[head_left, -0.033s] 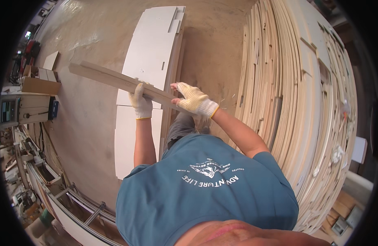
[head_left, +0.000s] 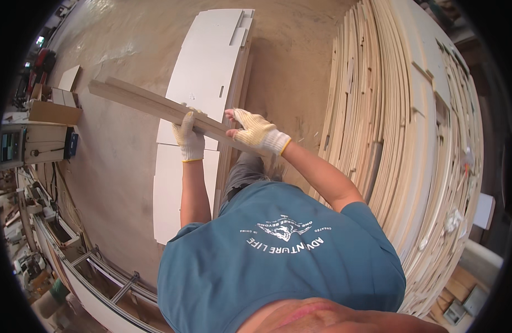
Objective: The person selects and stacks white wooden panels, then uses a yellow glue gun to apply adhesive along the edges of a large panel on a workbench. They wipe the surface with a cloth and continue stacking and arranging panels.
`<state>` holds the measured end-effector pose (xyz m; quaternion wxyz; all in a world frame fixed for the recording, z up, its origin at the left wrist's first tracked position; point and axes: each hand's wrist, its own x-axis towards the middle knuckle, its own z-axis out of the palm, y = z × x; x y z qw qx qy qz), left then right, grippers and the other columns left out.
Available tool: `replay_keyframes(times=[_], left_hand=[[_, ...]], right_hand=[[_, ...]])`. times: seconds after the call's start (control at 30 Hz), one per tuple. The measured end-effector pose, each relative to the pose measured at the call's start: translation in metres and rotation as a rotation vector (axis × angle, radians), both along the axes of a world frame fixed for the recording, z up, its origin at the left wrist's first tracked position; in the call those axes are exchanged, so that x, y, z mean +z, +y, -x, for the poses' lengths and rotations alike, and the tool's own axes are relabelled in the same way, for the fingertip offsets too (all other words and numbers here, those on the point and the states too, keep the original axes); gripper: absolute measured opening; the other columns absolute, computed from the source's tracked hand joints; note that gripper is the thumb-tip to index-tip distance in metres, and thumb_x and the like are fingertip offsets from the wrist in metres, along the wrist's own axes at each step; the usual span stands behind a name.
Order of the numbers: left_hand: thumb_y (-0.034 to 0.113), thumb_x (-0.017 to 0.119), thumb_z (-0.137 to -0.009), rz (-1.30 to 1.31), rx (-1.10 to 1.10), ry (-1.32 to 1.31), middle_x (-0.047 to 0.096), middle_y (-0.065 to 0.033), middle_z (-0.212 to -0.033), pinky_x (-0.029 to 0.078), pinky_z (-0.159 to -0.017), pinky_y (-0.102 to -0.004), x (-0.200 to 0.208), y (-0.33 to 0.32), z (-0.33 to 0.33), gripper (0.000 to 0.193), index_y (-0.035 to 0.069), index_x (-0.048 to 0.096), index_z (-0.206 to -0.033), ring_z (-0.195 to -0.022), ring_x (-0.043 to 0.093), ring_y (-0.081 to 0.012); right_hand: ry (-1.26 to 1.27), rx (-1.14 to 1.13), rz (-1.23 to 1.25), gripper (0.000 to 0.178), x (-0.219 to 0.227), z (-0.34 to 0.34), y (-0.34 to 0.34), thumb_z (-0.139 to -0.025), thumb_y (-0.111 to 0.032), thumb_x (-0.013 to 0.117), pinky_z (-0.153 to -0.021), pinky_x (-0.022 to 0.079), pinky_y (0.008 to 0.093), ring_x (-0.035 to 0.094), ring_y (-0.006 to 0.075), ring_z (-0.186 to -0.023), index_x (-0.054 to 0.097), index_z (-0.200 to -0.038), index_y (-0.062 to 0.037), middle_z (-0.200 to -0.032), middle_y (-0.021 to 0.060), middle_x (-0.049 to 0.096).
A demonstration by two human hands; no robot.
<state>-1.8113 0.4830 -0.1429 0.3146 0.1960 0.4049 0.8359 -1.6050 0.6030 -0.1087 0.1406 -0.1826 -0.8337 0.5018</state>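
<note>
Two long, pale wooden strips [head_left: 147,102] lie together, tilted across the space in front of me, their far ends reaching up to the left. My left hand [head_left: 188,137], in a cream knit work glove, is closed round them near the middle. Toward their near end, my right hand [head_left: 255,131] wears a matching glove with bare fingertips showing. Its thumb rests on the strips, while the forefinger sticks out past their upper edge. The near end is hidden beneath the right hand. Below the strips stands a stack of white panels [head_left: 203,53].
A long pile of stacked wooden boards [head_left: 350,105] runs along my right. At left are an open cardboard box [head_left: 56,112], a machine cabinet with a screen [head_left: 42,141] and a metal-railed frame [head_left: 114,286]. Bare concrete floor [head_left: 117,183] lies between.
The strips have shifted slightly to the left and up. My right hand has moved a little left with them, and the left hand has barely moved.
</note>
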Motion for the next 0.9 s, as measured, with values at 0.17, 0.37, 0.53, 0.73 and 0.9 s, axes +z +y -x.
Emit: replay_keyframes(times=[0.17,0.37,0.53,0.73,0.9], left_hand=[[0.008,0.075,-0.086,0.02,-0.002,0.103,0.063,-0.013,-0.116,0.053,-0.101,-0.0448,0.013,0.127,0.062,0.064,-0.005,0.045,-0.141,-0.109,0.064,-0.0248],[0.004,0.074,-0.085,0.225,-0.02,0.122,0.058,-0.0233,-0.141,0.053,-0.103,-0.042,0.01,0.309,0.158,0.067,-0.008,0.045,-0.143,-0.123,0.063,-0.028],[-0.005,0.071,-0.087,0.476,0.325,0.236,0.057,-0.023,-0.141,0.055,-0.101,-0.039,0.004,0.412,0.246,0.065,-0.005,0.045,-0.147,-0.124,0.063,-0.0285],[-0.008,0.065,-0.089,0.599,0.315,0.054,0.053,-0.026,-0.144,0.053,-0.107,-0.045,-0.059,0.437,0.29,0.069,-0.006,0.037,-0.153,-0.13,0.06,-0.0349],[-0.006,0.072,-0.084,0.916,0.474,-0.192,0.057,-0.0256,-0.137,0.054,-0.104,-0.0438,-0.133,0.48,0.274,0.072,-0.009,0.041,-0.149,-0.122,0.064,-0.0328]], right_hand=[[-0.045,0.23,0.385,0.072,-0.033,0.159,0.14,-0.099,-0.05,0.065,-0.108,0.049,0.0379,0.062,0.0274,-0.127,0.048,-0.149,-0.0009,-0.136,0.0186,0.064],[0.066,0.088,0.632,0.062,-0.087,0.271,0.307,-0.105,-0.046,0.058,-0.106,0.049,0.0366,0.06,0.024,-0.126,0.05,-0.146,-0.0001,-0.134,0.0187,0.063],[0.021,-0.194,0.905,0.047,-0.117,0.337,0.438,-0.103,-0.041,0.066,-0.069,0.06,0.0348,0.072,0.0208,-0.082,0.057,-0.133,-0.005,-0.103,0.0115,0.069],[0.111,-0.474,1.062,0.037,-0.273,0.392,0.634,-0.1,-0.02,0.072,-0.079,0.06,0.0391,0.068,0.0217,-0.095,0.059,-0.131,-0.0041,-0.11,0.0092,0.068],[-0.475,-0.669,0.777,0.041,-0.477,0.448,0.767,-0.091,-0.015,0.076,-0.085,0.058,0.0427,0.069,0.0256,-0.099,0.063,-0.128,-0.0007,-0.115,0.0138,0.071]])
